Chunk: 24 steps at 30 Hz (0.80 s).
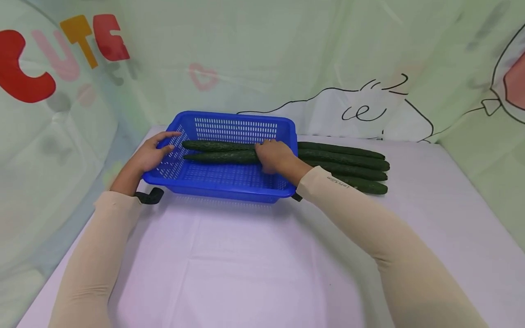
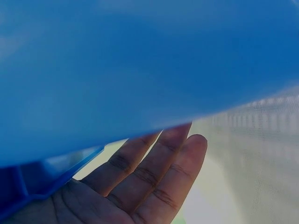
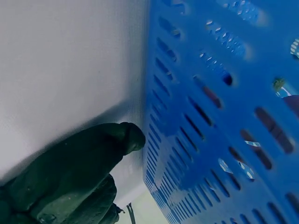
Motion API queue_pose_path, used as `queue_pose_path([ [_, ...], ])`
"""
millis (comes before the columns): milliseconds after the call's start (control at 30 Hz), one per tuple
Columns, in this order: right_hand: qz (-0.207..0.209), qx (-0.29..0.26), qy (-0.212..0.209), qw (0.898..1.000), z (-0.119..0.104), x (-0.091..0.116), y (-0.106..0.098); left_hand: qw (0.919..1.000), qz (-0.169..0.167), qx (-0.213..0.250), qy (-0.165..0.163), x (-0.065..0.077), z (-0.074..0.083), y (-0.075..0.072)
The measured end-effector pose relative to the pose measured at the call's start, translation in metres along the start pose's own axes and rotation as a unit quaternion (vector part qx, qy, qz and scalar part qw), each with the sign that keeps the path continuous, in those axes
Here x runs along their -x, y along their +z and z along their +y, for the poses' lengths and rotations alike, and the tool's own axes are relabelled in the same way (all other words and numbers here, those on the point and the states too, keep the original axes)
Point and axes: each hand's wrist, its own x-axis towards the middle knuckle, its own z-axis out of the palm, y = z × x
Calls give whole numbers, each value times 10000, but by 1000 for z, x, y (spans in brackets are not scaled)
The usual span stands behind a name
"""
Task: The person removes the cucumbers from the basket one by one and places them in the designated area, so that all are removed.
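Gripping at the right end of the pair of cucumbers inside the blue basket (image 1: 217, 187), the right hand (image 1: 272, 155) has its fingers curled down; whether it clasps one or both cannot be told, since it covers both right ends. The far cucumber (image 1: 217, 146) and the near cucumber (image 1: 223, 157) lie side by side, almost parallel, their long axes running left to right along the basket's length, with their left ends pointing at its left wall.

The left hand (image 1: 151, 152) is at the basket's left rim, thumb and forefinger apart and pointing right; the left wrist view shows three straight fingers (image 2: 154, 182) just below a blue edge.

Right of the basket, four cucumbers (image 1: 344, 158) lie on the table (image 1: 246, 259) in a row, one behind another. They too run lengthwise left to right, slanting a little so that their right ends come nearer the person. In the right wrist view, one narrow, stub-tipped end points at the basket's slotted wall, just beside it. Both arms wear beige sleeves (image 1: 84, 269), and a pale printed sheet (image 1: 287, 45) hangs behind.
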Motion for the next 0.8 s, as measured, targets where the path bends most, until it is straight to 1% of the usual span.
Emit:
queue_pose_path([
  [167,-45,68,-22,10000,-1,-1,1,10000,9,47,20,0,0,0],
  [433,27,-73,-305,9995,-1,-2,3,10000,-16,97,-10,0,0,1],
  [667,-88,-240,-427,9988,-2,-3,4,9999,-23,126,-39,0,0,1],
  [800,-149,-218,-523,9983,-2,-4,3,9998,-46,168,-55,0,0,1],
])
